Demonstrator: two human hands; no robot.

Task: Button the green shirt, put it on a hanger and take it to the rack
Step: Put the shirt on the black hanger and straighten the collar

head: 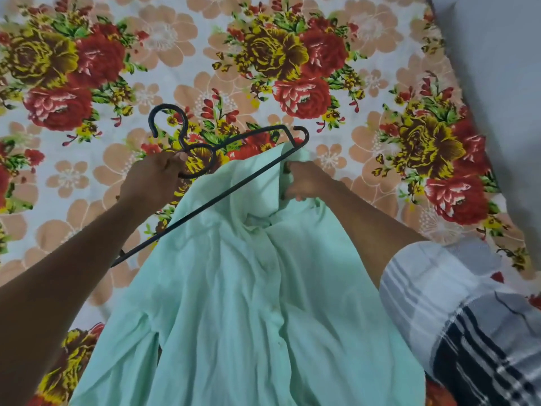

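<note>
A: The green shirt (pixel 248 288) is hanging down the lower centre of the frame, its placket looking buttoned, collar bunched just under the right hand (pixel 304 183).

B: And that right hand is pinching the collar fabric at centre right, while the black hanger (pixel 222 197) is slanting across the shirt's top.

A: The left hand (pixel 152 180), centre left, is gripping the hanger's neck below the hook.

B: The floral bedsheet (pixel 263 54) is filling everything behind.

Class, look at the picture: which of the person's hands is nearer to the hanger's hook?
Left. The left hand grips the hanger just below its hook. The right hand holds the shirt collar near the hanger's far end, well away from the hook.
</note>
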